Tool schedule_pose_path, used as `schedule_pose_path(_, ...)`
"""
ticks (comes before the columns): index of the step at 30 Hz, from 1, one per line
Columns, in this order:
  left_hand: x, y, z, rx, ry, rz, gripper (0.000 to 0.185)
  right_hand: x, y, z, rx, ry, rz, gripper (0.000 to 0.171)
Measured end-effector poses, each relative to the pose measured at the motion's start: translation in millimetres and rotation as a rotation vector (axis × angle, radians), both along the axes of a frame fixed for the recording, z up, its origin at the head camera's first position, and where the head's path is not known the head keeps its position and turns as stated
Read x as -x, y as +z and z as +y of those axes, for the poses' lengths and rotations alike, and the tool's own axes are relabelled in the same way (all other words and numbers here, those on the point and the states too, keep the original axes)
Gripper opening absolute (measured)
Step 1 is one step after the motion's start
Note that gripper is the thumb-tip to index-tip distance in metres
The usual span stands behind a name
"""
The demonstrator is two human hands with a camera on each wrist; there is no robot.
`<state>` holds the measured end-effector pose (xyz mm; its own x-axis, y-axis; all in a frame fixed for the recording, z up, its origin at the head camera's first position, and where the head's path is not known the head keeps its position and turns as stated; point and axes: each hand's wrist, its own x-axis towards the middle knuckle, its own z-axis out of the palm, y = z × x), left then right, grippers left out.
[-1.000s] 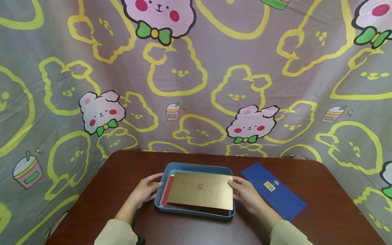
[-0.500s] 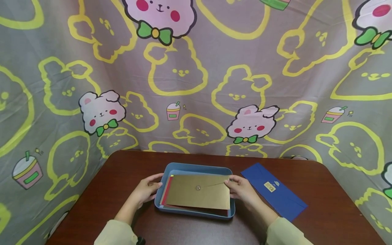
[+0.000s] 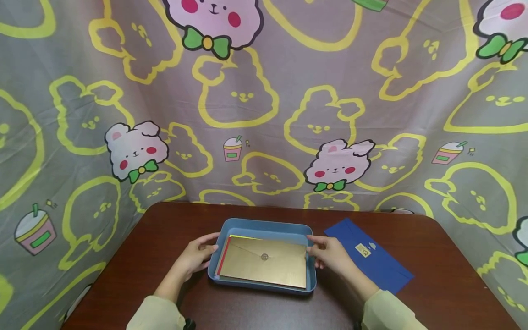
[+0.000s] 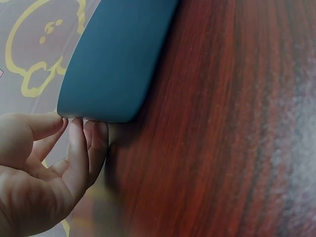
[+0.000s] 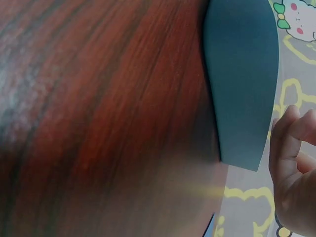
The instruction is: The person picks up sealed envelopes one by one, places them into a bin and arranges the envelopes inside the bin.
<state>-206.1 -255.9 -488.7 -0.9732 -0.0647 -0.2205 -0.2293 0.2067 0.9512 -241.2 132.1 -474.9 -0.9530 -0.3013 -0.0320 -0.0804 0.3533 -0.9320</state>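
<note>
A gold envelope (image 3: pixel 247 266) with a small round seal lies in a blue tray (image 3: pixel 268 223), on top of a red one (image 3: pixel 223 261) and something yellow (image 3: pixel 246 237), of which only edges show. My left hand (image 3: pixel 197 255) holds the tray's left end, thumb at the rim and fingertips against the outer wall, as the left wrist view shows. At the right rim is my right hand (image 3: pixel 330 254), thumb and index finger parted close to the gold envelope's edge. In the right wrist view its fingers (image 5: pixel 284 143) are bent, with nothing seen between them.
On the brown wooden table (image 3: pixel 173 229), a long blue envelope (image 3: pixel 383 261) with a pale label lies at an angle right of the tray, partly behind my right forearm. A curtain (image 3: pixel 264 174) printed with cartoon bears surrounds the table's back and sides.
The gold envelope, earlier pinched at its right edge by my right hand, has shifted left and nearer me into the tray. My right hand has let go of it; the left has stayed put.
</note>
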Motion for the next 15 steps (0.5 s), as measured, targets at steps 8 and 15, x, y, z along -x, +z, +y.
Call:
schedule_pose_path(8, 2.2, 0.5, 0.8, 0.032, 0.012, -0.023, 0.043, 0.5, 2.4, -0.7, 0.051, -0.033, -0.044, 0.039)
schedule_pose_path(15, 1.4, 1.3, 0.5, 0.033, 0.001, -0.024, 0.043, 0.2, 5.7, 1.2, 0.053, -0.041, -0.04, 0.036)
